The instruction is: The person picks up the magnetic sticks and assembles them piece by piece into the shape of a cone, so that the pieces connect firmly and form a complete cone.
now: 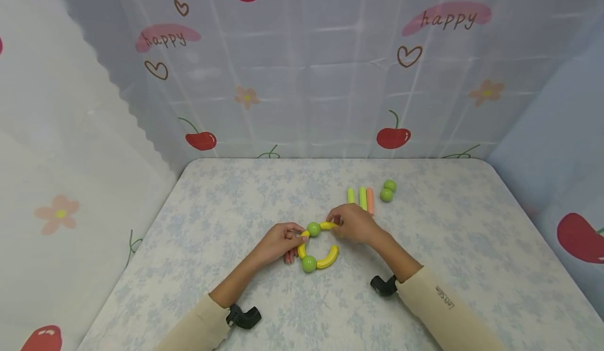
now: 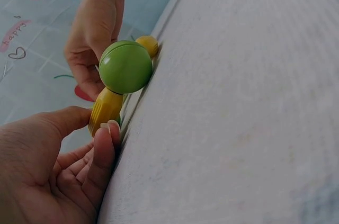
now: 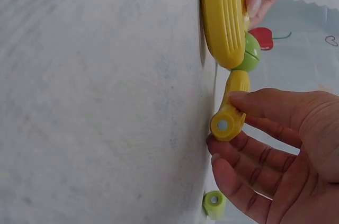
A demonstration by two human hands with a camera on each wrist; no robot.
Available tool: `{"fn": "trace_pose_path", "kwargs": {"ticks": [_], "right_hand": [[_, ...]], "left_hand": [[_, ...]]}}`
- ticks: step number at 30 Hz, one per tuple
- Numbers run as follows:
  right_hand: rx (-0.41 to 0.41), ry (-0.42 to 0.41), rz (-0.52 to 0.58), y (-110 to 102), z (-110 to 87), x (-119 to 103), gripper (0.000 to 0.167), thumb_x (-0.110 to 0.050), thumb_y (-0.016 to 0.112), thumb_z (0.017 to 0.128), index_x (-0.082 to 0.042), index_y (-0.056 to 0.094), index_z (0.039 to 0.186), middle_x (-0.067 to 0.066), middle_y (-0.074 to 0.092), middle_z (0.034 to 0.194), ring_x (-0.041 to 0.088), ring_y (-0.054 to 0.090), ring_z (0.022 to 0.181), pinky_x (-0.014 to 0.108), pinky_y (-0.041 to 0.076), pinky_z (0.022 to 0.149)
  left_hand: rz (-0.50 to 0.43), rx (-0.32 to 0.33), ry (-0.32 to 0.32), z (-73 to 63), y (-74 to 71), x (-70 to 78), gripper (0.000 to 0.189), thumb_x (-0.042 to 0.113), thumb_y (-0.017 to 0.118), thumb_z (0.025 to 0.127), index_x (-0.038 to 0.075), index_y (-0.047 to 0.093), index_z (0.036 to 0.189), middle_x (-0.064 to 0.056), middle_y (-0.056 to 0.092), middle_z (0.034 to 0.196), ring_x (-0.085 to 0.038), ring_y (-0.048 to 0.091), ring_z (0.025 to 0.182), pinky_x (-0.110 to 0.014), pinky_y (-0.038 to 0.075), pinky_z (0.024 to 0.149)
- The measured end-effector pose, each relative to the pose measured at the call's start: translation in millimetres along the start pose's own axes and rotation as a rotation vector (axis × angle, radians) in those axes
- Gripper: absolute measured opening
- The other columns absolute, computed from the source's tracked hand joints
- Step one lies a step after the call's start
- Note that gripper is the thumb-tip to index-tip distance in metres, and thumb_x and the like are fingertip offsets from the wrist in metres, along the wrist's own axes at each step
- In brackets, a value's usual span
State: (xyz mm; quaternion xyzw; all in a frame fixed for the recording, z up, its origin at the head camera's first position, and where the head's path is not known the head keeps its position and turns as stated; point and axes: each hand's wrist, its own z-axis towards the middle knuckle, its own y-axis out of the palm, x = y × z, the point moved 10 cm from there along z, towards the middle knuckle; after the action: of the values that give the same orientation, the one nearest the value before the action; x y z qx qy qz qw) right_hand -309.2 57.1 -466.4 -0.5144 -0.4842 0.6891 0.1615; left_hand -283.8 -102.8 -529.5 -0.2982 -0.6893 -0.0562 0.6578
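Note:
Three yellow curved rods and two green balls form an open ring on the table. My left hand (image 1: 278, 243) pinches the left yellow rod (image 2: 106, 108), which runs between the far green ball (image 1: 313, 229) and the near green ball (image 1: 309, 263). With thumb and fingers, my right hand (image 1: 354, 224) grips the far yellow rod (image 3: 237, 83), joined to the far ball; a round silvery spot marks its free end in the right wrist view. The near yellow rod (image 1: 329, 258) curves up from the near ball, its other end free.
Beyond my right hand lie two light-green straight rods (image 1: 363, 198) and an orange-pink rod (image 1: 370, 200). Right of them sit two loose green balls (image 1: 386, 195). The patterned tabletop (image 1: 226, 199) meets a printed curtain (image 1: 311, 110) at its back edge.

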Motion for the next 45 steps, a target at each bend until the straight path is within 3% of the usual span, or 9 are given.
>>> {"fn": "trace_pose_path", "kwargs": {"ticks": [5,14,19,23,26,32,37,41,45], "right_hand": [[0.005,-0.016,-0.011,0.6,1.1,-2.2,0.019,-0.006,0.081,0.086,-0.011,0.078,0.103,0.000,0.069,0.088,0.011,0.058,0.074,0.028,0.050,0.064],[0.014,-0.040,0.009,2.7,5.4,-0.4,0.017,-0.006,0.081,0.085,-0.013,0.078,0.101,-0.001,0.070,0.090,0.011,0.061,0.078,0.030,0.052,0.068],[0.069,0.039,-0.058,-10.7,-7.4,6.4,0.019,-0.015,0.082,0.087,-0.010,0.077,0.105,-0.001,0.069,0.090,0.012,0.060,0.075,0.029,0.051,0.064],[0.119,0.124,-0.067,-25.0,-24.8,12.9,0.019,-0.019,0.082,0.087,-0.009,0.077,0.103,-0.002,0.067,0.085,0.012,0.057,0.069,0.029,0.049,0.060],[0.109,0.149,-0.055,-26.1,-35.6,15.6,0.017,-0.021,0.081,0.088,-0.010,0.077,0.101,-0.004,0.065,0.081,0.011,0.056,0.067,0.029,0.048,0.059],[0.053,0.166,0.006,-12.7,-50.7,11.0,0.016,-0.024,0.081,0.089,-0.011,0.076,0.096,-0.005,0.063,0.076,0.010,0.055,0.063,0.027,0.048,0.057],[0.021,0.189,0.048,1.3,-55.2,2.5,0.018,-0.027,0.083,0.086,-0.013,0.073,0.082,-0.006,0.061,0.068,0.010,0.055,0.055,0.028,0.046,0.051],[0.005,0.204,0.048,11.0,-56.4,-0.7,0.026,-0.031,0.085,0.084,-0.016,0.068,0.071,-0.006,0.058,0.063,0.011,0.053,0.052,0.029,0.044,0.049],[0.006,0.209,0.029,15.6,-54.6,-0.7,0.031,-0.032,0.085,0.084,-0.017,0.065,0.066,-0.006,0.057,0.059,0.011,0.051,0.051,0.028,0.041,0.048]], "left_hand": [[-0.003,-0.003,-0.005,0.0,-0.1,-0.2,0.034,0.027,0.068,0.100,0.004,0.065,0.125,-0.009,0.066,0.065,-0.017,0.059,0.044,-0.033,0.052,0.043],[0.008,-0.019,-0.006,0.2,0.9,-0.3,0.024,0.029,0.066,0.101,0.007,0.072,0.107,-0.010,0.065,0.066,-0.017,0.056,0.044,-0.030,0.049,0.043],[0.041,-0.026,-0.021,1.6,1.6,3.9,0.025,0.031,0.066,0.101,0.008,0.073,0.106,-0.010,0.065,0.065,-0.018,0.056,0.044,-0.032,0.050,0.042],[0.128,-0.004,-0.025,1.9,-7.2,13.3,0.025,0.034,0.064,0.102,0.010,0.073,0.107,-0.010,0.064,0.065,-0.018,0.055,0.044,-0.033,0.050,0.043],[0.229,0.040,-0.012,4.0,-20.3,21.5,0.025,0.033,0.064,0.102,0.011,0.073,0.108,-0.011,0.064,0.064,-0.017,0.053,0.044,-0.031,0.047,0.043],[0.410,0.110,0.071,25.3,-36.8,40.9,0.018,0.031,0.067,0.100,0.016,0.076,0.106,-0.003,0.067,0.077,-0.015,0.057,0.058,-0.029,0.048,0.054],[0.446,0.011,0.174,50.9,-16.8,54.7,0.017,0.027,0.068,0.100,0.015,0.076,0.108,0.003,0.068,0.092,-0.012,0.061,0.077,-0.029,0.052,0.067],[0.449,-0.112,0.195,66.8,8.3,56.9,0.018,0.025,0.070,0.098,0.013,0.075,0.111,0.003,0.068,0.092,-0.011,0.062,0.075,-0.026,0.052,0.067],[0.461,-0.184,0.214,75.1,24.0,58.5,0.018,0.024,0.073,0.096,0.014,0.076,0.111,0.004,0.069,0.088,-0.009,0.061,0.071,-0.023,0.051,0.065]]}}
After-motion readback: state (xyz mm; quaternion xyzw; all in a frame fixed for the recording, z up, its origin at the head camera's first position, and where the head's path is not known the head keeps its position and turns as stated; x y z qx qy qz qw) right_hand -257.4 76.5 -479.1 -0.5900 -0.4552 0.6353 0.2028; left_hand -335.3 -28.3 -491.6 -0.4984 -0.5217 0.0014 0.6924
